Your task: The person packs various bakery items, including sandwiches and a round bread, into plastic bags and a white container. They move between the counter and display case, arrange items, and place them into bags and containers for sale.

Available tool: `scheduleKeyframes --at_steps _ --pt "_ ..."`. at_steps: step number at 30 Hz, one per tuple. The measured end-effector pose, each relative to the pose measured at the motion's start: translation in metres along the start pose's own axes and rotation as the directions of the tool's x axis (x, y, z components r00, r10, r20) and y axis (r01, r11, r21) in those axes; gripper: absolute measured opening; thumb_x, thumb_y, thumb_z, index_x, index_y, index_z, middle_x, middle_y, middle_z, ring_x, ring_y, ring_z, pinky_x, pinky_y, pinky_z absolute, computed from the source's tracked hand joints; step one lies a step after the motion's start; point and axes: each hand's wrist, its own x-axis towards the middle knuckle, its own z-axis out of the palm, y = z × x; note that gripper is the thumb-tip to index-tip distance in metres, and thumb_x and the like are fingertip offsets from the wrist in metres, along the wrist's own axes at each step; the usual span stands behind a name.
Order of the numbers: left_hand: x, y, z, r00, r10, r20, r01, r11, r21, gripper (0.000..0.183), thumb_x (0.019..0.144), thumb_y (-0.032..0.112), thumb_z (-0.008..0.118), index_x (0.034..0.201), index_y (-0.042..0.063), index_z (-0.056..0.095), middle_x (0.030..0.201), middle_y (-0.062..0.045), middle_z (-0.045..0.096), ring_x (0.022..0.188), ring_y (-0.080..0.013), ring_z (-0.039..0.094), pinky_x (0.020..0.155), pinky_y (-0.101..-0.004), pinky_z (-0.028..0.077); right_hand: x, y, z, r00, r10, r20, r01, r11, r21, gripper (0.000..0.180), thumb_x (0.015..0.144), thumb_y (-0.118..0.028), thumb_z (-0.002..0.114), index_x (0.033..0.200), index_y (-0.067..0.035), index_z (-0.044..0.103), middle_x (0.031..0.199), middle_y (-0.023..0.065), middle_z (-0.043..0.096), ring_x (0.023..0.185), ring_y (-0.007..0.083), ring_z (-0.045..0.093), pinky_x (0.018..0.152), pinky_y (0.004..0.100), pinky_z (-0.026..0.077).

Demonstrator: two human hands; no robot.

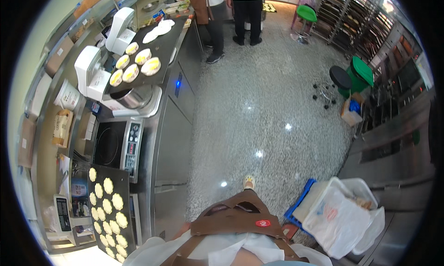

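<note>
Neither of my hands shows; only a sliver of skin, perhaps my left arm, is visible beside my brown apron (236, 224). One light shoe (249, 182) of mine steps forward on the speckled stone floor (236, 127). To my left, a dark baking tray (119, 182) carries several pale, flower-shaped dough pieces (108, 185). Beyond it sits an induction cooker (109, 141) with a control panel. Further along, a steel mixing bowl (133, 98) stands by a white stand mixer (91, 71). Several paper cups with yellow filling (151, 66) rest on another dark tray (158, 40).
Low at my right, a white plastic bag (340, 217) lies over a white bin (364, 189). A wheeled stool (339, 77), a green bin (360, 71) and a cardboard box (351, 113) line the right side. Two people (213, 19) stand ahead, near a green stool (306, 13) and tray racks (347, 21).
</note>
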Motion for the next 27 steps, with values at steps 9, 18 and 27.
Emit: scheduleKeyframes --at_steps 9,18,27 --pt "0.035 0.092 0.042 0.992 -0.128 -0.010 0.128 0.991 0.039 0.016 0.085 0.022 0.057 0.090 0.013 0.069 0.074 -0.013 0.067 0.065 -0.0258 0.066 0.058 -0.0376 0.052 0.244 -0.288 -0.448 0.831 -0.313 -0.461 0.299 0.949 -0.105 0.052 0.094 -0.043 0.050 0.127 -0.004 0.058 0.124 0.0252 0.059 0.119 0.0398 0.055 0.100 0.0441 0.043" --pt "0.212 0.235 0.016 0.888 0.428 0.167 -0.390 0.512 0.765 0.014 0.085 0.022 0.058 0.088 0.014 0.069 0.074 -0.013 0.067 0.064 -0.0258 0.066 0.057 -0.0374 0.052 0.333 -0.435 -0.537 0.836 -0.473 -0.280 0.435 0.880 -0.188 0.054 0.094 -0.045 0.051 0.127 -0.003 0.058 0.121 0.0233 0.062 0.116 0.0383 0.057 0.098 0.0470 0.044" --pt "0.392 0.470 -0.092 0.963 -0.198 -0.182 0.008 0.699 -0.715 0.020 0.092 0.017 0.050 0.093 0.003 0.064 0.083 -0.007 0.067 0.073 -0.0159 0.064 0.064 -0.0290 0.052 0.522 -0.300 -0.528 0.908 -0.389 0.158 0.410 0.745 -0.526 0.036 0.088 -0.036 0.053 0.106 -0.011 0.071 0.109 0.0175 0.068 0.105 0.0348 0.062 0.092 0.0491 0.047"
